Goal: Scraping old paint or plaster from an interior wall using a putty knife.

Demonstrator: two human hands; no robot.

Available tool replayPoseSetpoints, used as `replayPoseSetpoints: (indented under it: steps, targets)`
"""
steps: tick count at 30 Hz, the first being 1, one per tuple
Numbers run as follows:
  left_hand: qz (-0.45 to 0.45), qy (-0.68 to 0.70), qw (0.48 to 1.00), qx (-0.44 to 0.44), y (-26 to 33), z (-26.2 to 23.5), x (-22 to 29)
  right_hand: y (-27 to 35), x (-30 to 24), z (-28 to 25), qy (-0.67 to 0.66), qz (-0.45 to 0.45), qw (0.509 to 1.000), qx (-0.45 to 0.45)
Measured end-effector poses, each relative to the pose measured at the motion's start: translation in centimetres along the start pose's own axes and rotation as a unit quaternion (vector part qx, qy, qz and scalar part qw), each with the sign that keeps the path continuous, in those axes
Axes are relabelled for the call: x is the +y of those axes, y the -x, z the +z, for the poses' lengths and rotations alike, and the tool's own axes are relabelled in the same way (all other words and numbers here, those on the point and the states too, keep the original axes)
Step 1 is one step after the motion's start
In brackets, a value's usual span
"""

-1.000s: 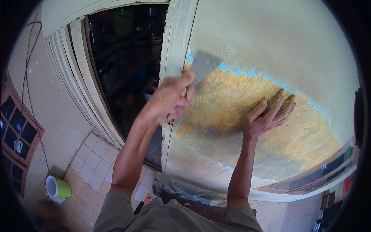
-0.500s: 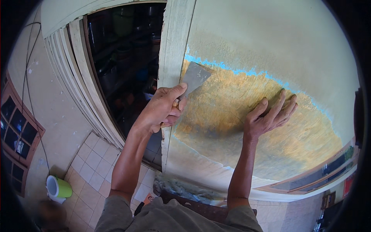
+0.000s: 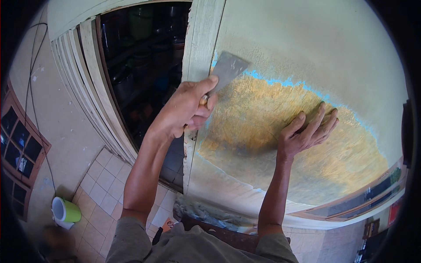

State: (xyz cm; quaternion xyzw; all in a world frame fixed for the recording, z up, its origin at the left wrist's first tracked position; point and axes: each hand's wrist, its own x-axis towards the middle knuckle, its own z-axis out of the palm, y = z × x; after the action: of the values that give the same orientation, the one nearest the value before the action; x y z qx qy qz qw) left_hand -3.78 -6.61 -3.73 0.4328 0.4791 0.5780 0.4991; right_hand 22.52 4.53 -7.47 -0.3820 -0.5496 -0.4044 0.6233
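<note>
My left hand (image 3: 186,108) is closed round the handle of a paint scraper (image 3: 229,72), thumb pressed along the base of its wide grey blade. The blade lies near the upper left end of a ragged blue paint edge (image 3: 287,82), close to the door frame; whether it touches the wall I cannot tell. Below that edge spreads a stripped, yellow-brown patch (image 3: 258,114) of wall. My right hand (image 3: 307,131) rests on this patch with its fingers spread, fingertips near the blue edge, holding nothing.
A pale wooden door frame (image 3: 199,48) with chipped paint borders a dark doorway on the left. A green bucket (image 3: 72,213) stands on the tiled floor (image 3: 107,193) at lower left. Windows (image 3: 19,149) sit at far left and lower right. Below the wall lies crumpled sheeting (image 3: 210,215).
The scraper and my left hand have moved up and slightly right, from the stripped patch to over the blue edge. My right hand stays almost in place.
</note>
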Motion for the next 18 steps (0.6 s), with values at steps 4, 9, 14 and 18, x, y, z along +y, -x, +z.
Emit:
replayPoseSetpoints:
  steps: [4,9,14,18]
  targets:
    - [0.008,0.022,0.999,-0.032,0.1,-0.3,-2.1,0.0,0.5,-0.1,0.001,-0.005,1.000,-0.001]
    - [-0.008,0.008,1.000,-0.009,0.0,-0.8,-1.9,0.1,0.6,0.0,0.000,-0.005,1.000,0.000]
    - [0.011,-0.026,1.000,0.009,0.0,0.2,-1.4,0.0,0.6,0.1,-0.005,-0.005,1.000,0.007]
    - [-0.007,0.027,0.999,-0.033,-0.2,-0.6,-2.5,0.2,0.4,0.2,0.003,-0.002,1.000,0.001]
